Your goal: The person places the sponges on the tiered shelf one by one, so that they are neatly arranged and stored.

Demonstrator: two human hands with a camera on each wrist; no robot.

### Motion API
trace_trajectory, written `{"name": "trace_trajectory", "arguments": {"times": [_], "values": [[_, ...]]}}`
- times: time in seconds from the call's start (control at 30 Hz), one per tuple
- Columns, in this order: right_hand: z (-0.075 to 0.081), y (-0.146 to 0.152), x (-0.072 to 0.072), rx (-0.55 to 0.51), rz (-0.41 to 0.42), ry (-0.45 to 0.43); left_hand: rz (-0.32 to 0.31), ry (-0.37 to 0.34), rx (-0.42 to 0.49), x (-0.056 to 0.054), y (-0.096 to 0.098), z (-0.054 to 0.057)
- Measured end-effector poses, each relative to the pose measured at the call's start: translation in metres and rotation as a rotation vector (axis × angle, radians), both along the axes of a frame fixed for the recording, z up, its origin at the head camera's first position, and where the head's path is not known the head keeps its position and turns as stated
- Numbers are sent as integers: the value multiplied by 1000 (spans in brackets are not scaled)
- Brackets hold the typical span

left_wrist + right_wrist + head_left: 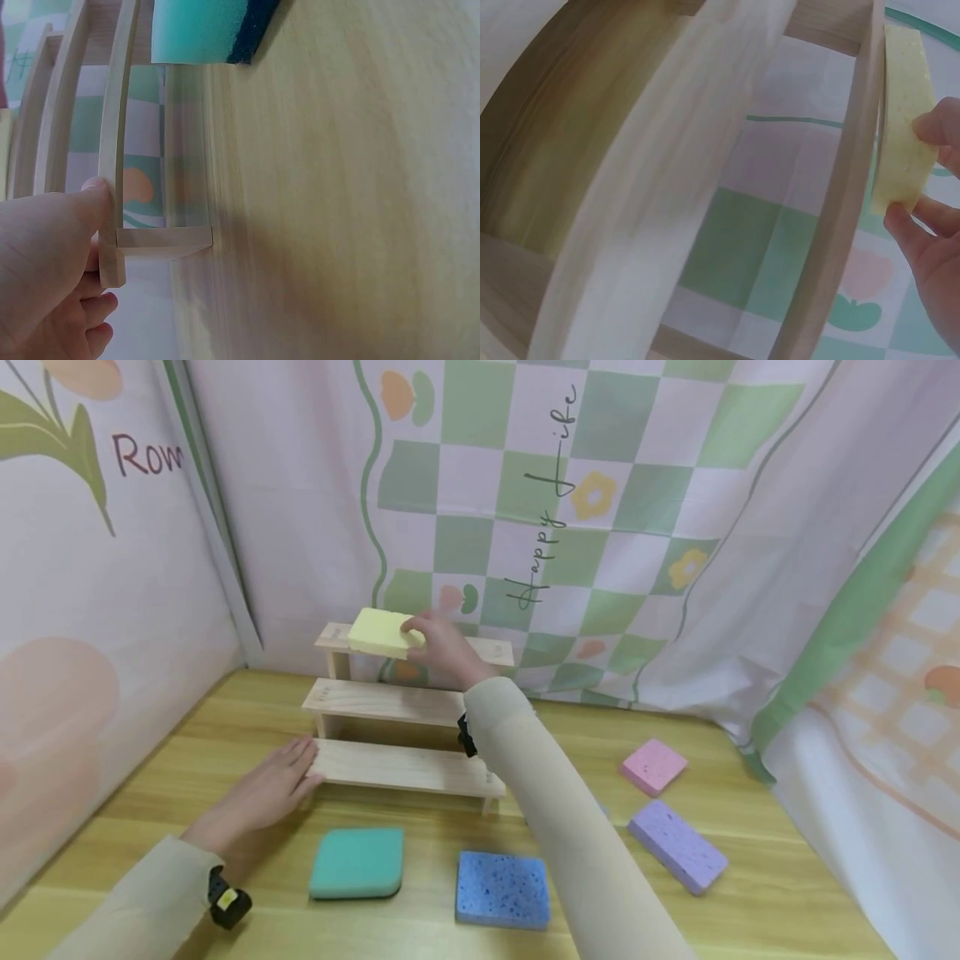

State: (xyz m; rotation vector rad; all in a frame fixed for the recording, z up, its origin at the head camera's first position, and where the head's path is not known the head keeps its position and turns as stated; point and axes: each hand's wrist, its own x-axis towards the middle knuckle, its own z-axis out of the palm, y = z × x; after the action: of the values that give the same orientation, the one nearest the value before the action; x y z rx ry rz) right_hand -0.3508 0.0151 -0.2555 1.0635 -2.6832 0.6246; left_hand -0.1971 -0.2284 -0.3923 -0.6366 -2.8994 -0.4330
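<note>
My right hand (446, 647) pinches the right end of a pale yellow sponge (378, 631) between thumb and fingers. This sponge lies flat along the left half of the top step of a three-step wooden stand (405, 767). In the right wrist view, the sponge (906, 112) shows edge-on beside the top step, with fingertips at its side and end. My left hand (266, 785) holds the left end of the stand's lowest step. Seen from the left wrist, its thumb presses the front edge of the step (112, 150) while the other fingers curl behind the board.
In front of the stand, a teal sponge (356, 860) with a dark underside and a blue sponge (502, 891) lie on the wooden table (420, 935). Right of my forearm are a purple sponge (677, 846) and a pink one (654, 767). A patterned curtain (480, 485) hangs behind.
</note>
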Motion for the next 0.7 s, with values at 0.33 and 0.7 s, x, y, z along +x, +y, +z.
{"name": "trace_trajectory", "arguments": {"times": [0.33, 0.7], "values": [[-2, 0, -2, 58, -18, -24, 2, 4, 0, 0, 0, 0], [-7, -10, -2, 35, -17, 84, 0, 11, -4, -1, -1, -1]]}}
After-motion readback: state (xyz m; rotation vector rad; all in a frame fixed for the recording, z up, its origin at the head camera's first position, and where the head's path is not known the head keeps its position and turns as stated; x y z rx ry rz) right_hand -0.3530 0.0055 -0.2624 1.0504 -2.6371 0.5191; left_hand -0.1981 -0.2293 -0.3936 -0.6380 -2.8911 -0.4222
